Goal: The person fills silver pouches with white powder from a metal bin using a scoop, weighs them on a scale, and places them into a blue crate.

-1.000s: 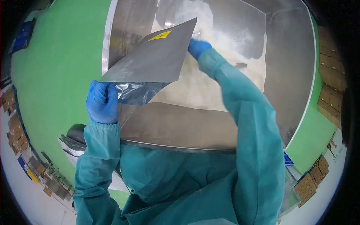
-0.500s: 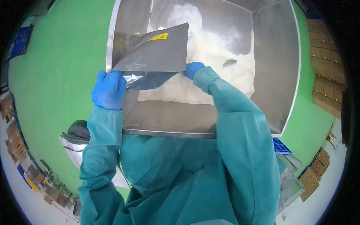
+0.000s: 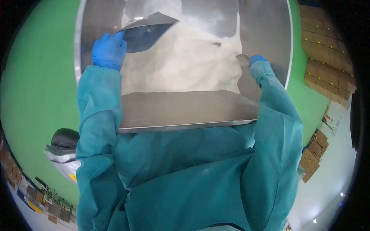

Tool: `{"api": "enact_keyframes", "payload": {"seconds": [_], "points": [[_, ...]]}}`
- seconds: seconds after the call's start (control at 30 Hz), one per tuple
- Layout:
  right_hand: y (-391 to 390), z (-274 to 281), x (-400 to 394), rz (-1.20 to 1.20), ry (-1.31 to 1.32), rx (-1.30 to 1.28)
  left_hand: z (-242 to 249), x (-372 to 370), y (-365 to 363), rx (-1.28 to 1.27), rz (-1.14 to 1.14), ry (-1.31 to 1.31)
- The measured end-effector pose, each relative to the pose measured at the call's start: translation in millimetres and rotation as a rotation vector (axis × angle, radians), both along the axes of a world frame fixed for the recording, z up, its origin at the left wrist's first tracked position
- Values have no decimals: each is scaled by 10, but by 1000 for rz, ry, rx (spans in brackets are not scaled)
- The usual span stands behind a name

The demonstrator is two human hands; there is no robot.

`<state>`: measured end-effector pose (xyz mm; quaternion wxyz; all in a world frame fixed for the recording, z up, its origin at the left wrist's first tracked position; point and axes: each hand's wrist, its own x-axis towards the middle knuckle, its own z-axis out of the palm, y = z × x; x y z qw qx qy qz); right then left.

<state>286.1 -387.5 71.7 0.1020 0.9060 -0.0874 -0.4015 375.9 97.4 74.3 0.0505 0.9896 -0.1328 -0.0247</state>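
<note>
Inside a large metal bin [image 3: 185,109], white powder [image 3: 181,65] lies spread in a broad heap. My left hand [image 3: 110,50], in a blue glove, is closed on the near left edge of a silver-grey foil bag [image 3: 148,36]. The bag hangs over the powder with its far corner raised. At the bin's right side, my gloved right hand [image 3: 257,59] is closed at the end of what looks like a metal scoop [image 3: 243,60], at the powder's edge. Its handle is hidden in the hand. A small dark patch [image 3: 216,44] shows in the powder.
A stack of silver bags [image 3: 63,150] stands beside my left arm, outside the bin. Cardboard boxes [image 3: 323,57] are stacked beyond the bin on the right. Green floor [image 3: 42,77] surrounds the bin, whose raised front rim [image 3: 185,126] is close to my body.
My right hand has left the bag's right corner and moved right to the bin's side, where it grips the scoop. My left hand still holds the bag, which has tilted. The view has shifted.
</note>
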Motion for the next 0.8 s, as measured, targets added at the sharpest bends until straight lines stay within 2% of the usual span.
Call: {"api": "enact_keyframes", "payload": {"seconds": [0.07,0.13,0.2,0.37,0.47,0.53,0.63,0.73,0.8], "points": [[-148,-259,-305,41,22,-25,-247,-20,-50,-88,60,28],[-244,-679,-573,100,94,-63,-382,-61,-122,-37,-4,45],[-343,-1042,-792,133,211,-75,-411,-33,-141,-6,-28,103],[-366,-1486,-1262,210,382,53,-352,-98,-241,-4,36,332],[119,-1552,-1106,124,341,185,-261,-86,-289,-40,49,417],[255,-1670,-1115,361,165,395,-197,-115,-331,-105,36,452],[798,-1561,-891,245,57,558,-195,-155,-385,-167,35,450],[769,-2786,-1171,202,-47,691,-371,-243,-368,-204,9,358],[765,-2859,-1061,258,-35,709,-424,-218,-346,-208,5,342]]}}
